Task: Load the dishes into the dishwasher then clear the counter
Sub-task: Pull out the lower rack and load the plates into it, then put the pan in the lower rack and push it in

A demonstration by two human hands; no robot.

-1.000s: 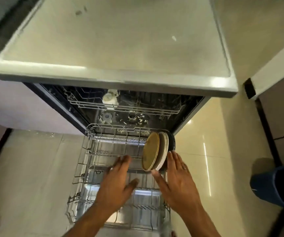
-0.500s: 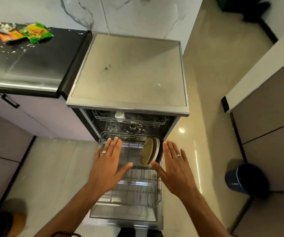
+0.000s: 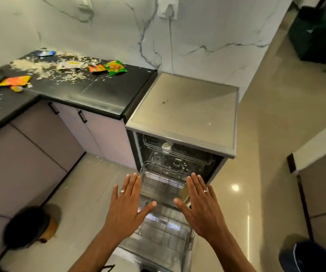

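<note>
The dishwasher [image 3: 185, 112] stands open, its lower wire rack [image 3: 164, 228] pulled out over the lowered door. My left hand [image 3: 127, 205] hovers flat above the rack's left side, fingers straight, holding nothing. My right hand [image 3: 201, 201] is spread the same way over the rack's right side and hides the plates standing there. To the left, the black counter [image 3: 91, 89] carries scattered white crumbs [image 3: 46, 65] and several bright snack wrappers [image 3: 115, 67], with an orange wrapper [image 3: 15, 81] near its left end.
A dark bin with a yellow liner [image 3: 28, 226] sits on the floor by the lilac cabinets [image 3: 30, 154]. A blue bucket [image 3: 305, 256] stands at the lower right. A white counter edge [image 3: 319, 144] juts in from the right. A cable hangs from a wall socket [image 3: 168, 6].
The view has pulled back and up, bringing the counter into sight. Both hands lifted away from the plates and rack and now hover flat above it.
</note>
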